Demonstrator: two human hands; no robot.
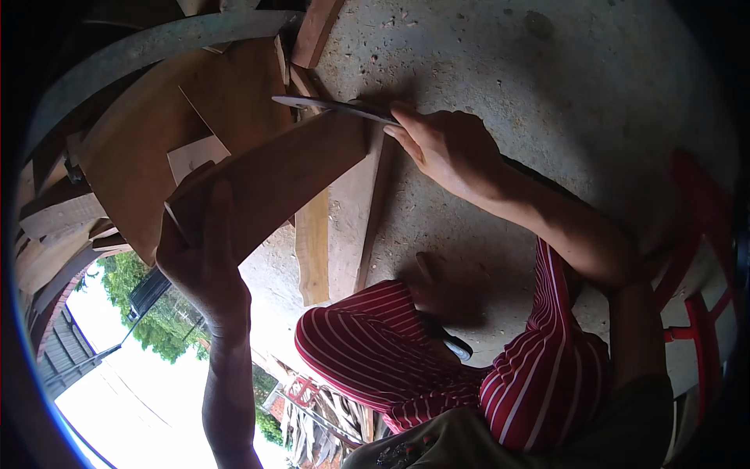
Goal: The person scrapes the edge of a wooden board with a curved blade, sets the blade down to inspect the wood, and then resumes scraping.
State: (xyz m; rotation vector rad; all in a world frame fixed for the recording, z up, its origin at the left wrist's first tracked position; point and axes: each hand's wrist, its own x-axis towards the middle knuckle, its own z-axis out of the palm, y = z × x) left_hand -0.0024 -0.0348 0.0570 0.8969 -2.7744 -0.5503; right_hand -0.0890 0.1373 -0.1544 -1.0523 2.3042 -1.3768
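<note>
**Wooden board under the blade, steadied by my other hand**

Wooden board (pixel 273 176) is held up on a slant above the concrete floor (pixel 500 55), its lower left end clamped in my left hand (pixel 205 262), fingers wrapped over the edge. My right hand (pixel 447 147) is closed round the handle of a long flat blade (pixel 328 104), which lies across the board's upper right end, near the corner.

From where I watch, the step looks like trimming or scoring that end. To do it well I would keep the left grip firm so the board cannot twist, keep the blade flat to the edge, and keep the left hand well apart from the cutting line.

More planks (pixel 312 242) lie on the floor beneath, and a pile of offcuts (pixel 133 156) sits behind. My knees in striped trousers (pixel 375 344) are just below the work.
</note>
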